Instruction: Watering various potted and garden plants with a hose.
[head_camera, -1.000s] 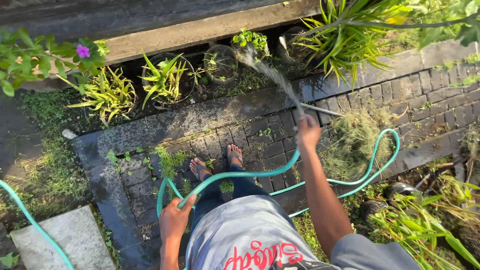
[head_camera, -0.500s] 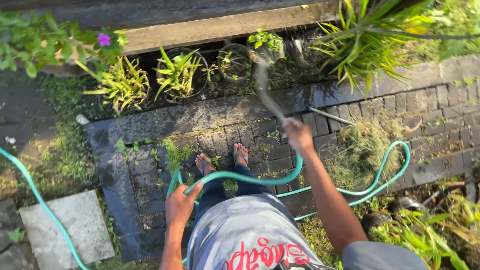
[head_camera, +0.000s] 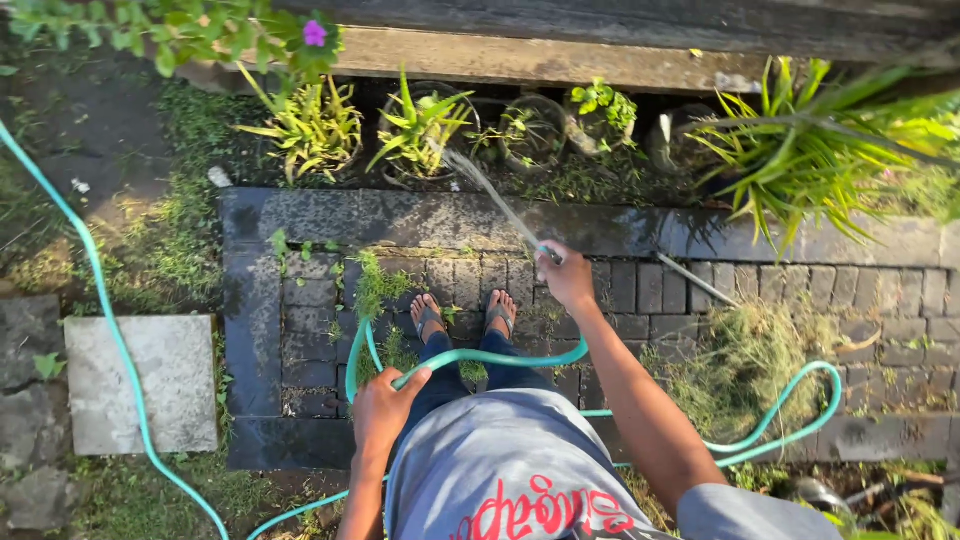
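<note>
My right hand (head_camera: 568, 278) grips the end of a teal garden hose (head_camera: 480, 357), thumb at the nozzle. A thin water jet (head_camera: 485, 192) sprays up and left toward a potted plant (head_camera: 420, 130) in the row beside the wooden beam. My left hand (head_camera: 383, 410) holds a loop of the same hose near my waist. My sandalled feet (head_camera: 465, 315) stand on the wet brick path between the two hands.
More potted plants (head_camera: 305, 130) line the bed under a wooden beam (head_camera: 540, 55). A big spiky plant (head_camera: 820, 150) stands right. The hose runs left across grass (head_camera: 95, 290) and loops right (head_camera: 800, 400). A stone slab (head_camera: 140, 385) lies left; a grass clump (head_camera: 745, 355) sits on the bricks.
My right hand swung the hose end leftward, so the spray shifted from the right-hand pots to pots further left. The view panned left too. My left hand kept its hold on the loop.
</note>
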